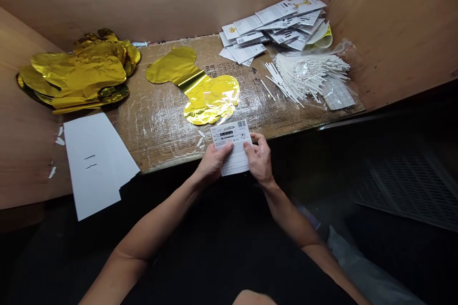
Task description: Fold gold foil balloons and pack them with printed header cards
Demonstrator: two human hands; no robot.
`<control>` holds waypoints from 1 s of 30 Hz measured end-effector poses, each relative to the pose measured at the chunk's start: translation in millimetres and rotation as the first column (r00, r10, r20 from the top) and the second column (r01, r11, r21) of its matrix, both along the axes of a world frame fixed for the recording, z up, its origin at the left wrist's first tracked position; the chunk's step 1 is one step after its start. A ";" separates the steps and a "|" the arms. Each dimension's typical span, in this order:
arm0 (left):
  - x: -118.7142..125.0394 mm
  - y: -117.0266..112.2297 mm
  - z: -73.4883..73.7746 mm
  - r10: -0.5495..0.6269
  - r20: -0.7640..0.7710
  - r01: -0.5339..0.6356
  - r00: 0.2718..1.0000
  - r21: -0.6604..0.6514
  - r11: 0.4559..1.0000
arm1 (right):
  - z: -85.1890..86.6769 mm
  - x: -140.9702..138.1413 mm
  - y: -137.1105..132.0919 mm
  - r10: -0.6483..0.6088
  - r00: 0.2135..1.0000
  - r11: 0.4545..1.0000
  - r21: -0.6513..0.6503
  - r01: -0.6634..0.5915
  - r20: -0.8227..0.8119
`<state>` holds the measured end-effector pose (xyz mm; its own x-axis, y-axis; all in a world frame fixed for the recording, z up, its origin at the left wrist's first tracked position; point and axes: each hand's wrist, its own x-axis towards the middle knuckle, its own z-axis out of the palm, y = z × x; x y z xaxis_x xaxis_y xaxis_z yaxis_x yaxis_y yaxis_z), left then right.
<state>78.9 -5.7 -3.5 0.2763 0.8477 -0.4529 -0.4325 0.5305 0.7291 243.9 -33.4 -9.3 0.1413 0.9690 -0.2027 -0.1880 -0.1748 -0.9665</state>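
A white printed card (234, 156) with a barcode and small symbols is held up at the table's front edge. My left hand (212, 159) grips its left side, thumb on the printed face. On the other side my right hand (260, 158) pinches it, thumb in front and fingers behind. Just beyond the card lies a flat gold foil balloon (195, 85), bone-shaped, with a crease across its middle. Small white paper scraps (200, 139) rest on the cardboard left of the card.
Stacked gold foil balloons (82, 76) lie at the left, with white card sheets (96, 162) overhanging the front edge. Packed printed cards (275, 26) are piled at the back right. White paper sticks (311, 76) spill from a clear bag. Wooden walls (393, 28) enclose the cardboard-covered surface (143, 124).
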 end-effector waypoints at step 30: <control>1.2 13.2 -23.4 0.017 -0.707 0.625 0.707 0.635 0.453 | -52.0 27.4 -22.4 -0.155 0.980 0.987 -0.060 0.149 -0.123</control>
